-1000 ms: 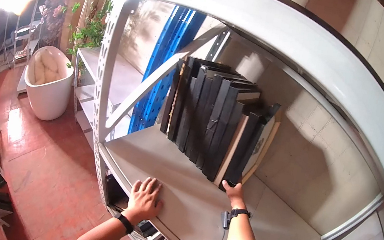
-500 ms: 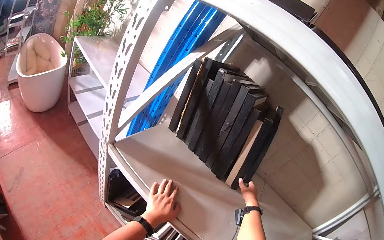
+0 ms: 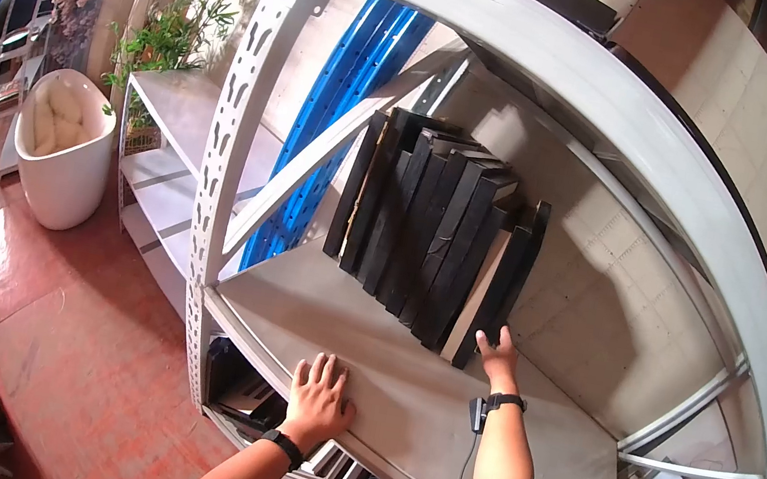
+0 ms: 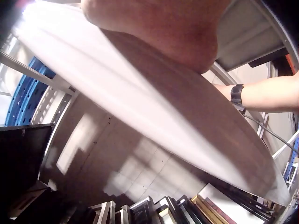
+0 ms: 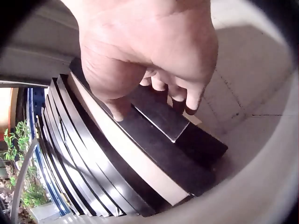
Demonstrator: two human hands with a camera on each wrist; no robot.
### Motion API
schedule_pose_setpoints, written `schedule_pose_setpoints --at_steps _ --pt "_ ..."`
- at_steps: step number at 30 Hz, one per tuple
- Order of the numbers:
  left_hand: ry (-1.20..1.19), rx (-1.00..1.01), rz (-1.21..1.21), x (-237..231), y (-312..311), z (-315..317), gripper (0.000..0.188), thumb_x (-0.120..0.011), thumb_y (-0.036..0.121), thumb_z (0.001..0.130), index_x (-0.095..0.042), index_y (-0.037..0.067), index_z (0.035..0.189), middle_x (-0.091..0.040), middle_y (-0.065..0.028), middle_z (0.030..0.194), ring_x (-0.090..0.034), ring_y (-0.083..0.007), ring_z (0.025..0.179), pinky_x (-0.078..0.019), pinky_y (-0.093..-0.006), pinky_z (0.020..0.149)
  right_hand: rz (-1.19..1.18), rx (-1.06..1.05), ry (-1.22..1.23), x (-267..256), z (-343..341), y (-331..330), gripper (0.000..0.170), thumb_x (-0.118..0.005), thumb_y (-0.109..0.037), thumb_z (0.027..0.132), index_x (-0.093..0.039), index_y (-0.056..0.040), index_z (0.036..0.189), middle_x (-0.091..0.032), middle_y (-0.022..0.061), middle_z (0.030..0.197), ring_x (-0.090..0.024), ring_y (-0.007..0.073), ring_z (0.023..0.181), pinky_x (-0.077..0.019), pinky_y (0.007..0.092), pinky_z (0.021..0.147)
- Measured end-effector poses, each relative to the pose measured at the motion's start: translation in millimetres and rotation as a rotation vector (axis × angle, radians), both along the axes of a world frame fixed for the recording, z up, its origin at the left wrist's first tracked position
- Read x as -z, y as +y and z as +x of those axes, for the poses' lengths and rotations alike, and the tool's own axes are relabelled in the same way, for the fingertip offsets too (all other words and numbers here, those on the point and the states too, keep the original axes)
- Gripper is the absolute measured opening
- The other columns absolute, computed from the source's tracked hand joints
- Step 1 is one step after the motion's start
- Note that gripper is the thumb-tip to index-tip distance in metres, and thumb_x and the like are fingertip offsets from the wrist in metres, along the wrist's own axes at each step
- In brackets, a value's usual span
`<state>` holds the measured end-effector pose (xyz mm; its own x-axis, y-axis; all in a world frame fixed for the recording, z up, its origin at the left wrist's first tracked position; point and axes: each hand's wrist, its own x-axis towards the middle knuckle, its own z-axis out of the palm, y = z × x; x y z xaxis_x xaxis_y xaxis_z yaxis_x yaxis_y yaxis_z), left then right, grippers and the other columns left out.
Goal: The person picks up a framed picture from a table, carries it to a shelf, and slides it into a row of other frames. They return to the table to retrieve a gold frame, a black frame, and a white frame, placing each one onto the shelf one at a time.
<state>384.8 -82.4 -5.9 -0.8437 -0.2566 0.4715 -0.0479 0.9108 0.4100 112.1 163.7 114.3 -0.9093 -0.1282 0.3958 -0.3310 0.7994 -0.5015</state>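
A row of black picture frames (image 3: 420,235) stands on edge on a grey shelf (image 3: 408,396). At the row's right end, my right hand (image 3: 498,355) holds the outer black picture frame (image 5: 163,119) low on its front edge. Its thumb (image 5: 119,109) lies on the front edges, while the fingers reach round the right side. A pale-edged frame (image 5: 131,149) stands just left of the outer dark ones. My left hand (image 3: 318,401) rests palm down near the shelf's front edge, fingers straight, holding nothing. In the left wrist view, part of that hand (image 4: 159,28) shows above the shelf edge.
A white perforated post (image 3: 245,125) and a diagonal brace bound the shelf on the left. Many more frames (image 4: 173,210) stand on the level below. Left of the rack are another shelf unit (image 3: 170,123) and a white tub (image 3: 59,175).
The outer frames, leaning with a face showing, now stand closer against the row. My right hand has moved with them. The left hand stays on the shelf; the head view has shifted.
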Motion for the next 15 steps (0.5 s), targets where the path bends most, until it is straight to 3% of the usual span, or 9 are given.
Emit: schedule_pose_setpoints --at_steps 10,12,13,15 --pt "-0.040 -0.017 -0.018 0.7 1.8 -0.4 0.065 -0.056 0.040 0.081 -0.053 0.007 0.137 -0.040 -0.0200 0.149 -0.031 -0.0338 0.142 -0.0172 -0.0570 0.116 -0.006 0.014 -0.056 3.0 -12.5 -6.1 0.086 -0.071 -0.041 0.083 -0.035 0.0077 0.144 -0.043 0.0317 0.144 -0.041 0.0402 0.136 -0.0355 0.0419 0.112" --pt "-0.026 -0.015 -0.016 0.5 1.9 -2.5 0.064 -0.055 0.039 0.081 -0.052 0.007 0.137 -0.040 -0.0199 0.149 -0.031 -0.0337 0.142 -0.0171 -0.0571 0.116 -0.105 -0.064 0.111 -8.4 -17.2 -12.0 0.092 -0.074 -0.040 0.081 -0.029 0.0090 0.146 -0.040 0.0317 0.146 -0.039 0.0382 0.138 -0.0325 0.0392 0.114" --pt "-0.033 -0.017 -0.016 0.6 2.3 -2.4 0.064 -0.056 0.039 0.081 -0.052 0.007 0.137 -0.040 -0.0198 0.149 -0.030 -0.0337 0.142 -0.0169 -0.0570 0.116 -0.054 -0.032 0.156 -19.6 -17.7 -15.0 0.093 -0.072 -0.035 0.081 -0.024 0.0060 0.149 -0.034 0.0313 0.150 -0.034 0.0429 0.140 -0.0311 0.0435 0.115" --pt "-0.045 -0.016 -0.022 0.5 2.2 -2.4 0.064 -0.056 0.039 0.082 -0.052 0.007 0.137 -0.040 -0.0196 0.149 -0.030 -0.0336 0.142 -0.0168 -0.0569 0.116 -0.090 -0.168 0.541 -39.0 -35.9 -24.4 0.094 -0.073 -0.025 0.078 -0.020 0.0010 0.151 -0.030 0.0318 0.151 -0.030 0.0479 0.139 -0.0294 0.0491 0.115"
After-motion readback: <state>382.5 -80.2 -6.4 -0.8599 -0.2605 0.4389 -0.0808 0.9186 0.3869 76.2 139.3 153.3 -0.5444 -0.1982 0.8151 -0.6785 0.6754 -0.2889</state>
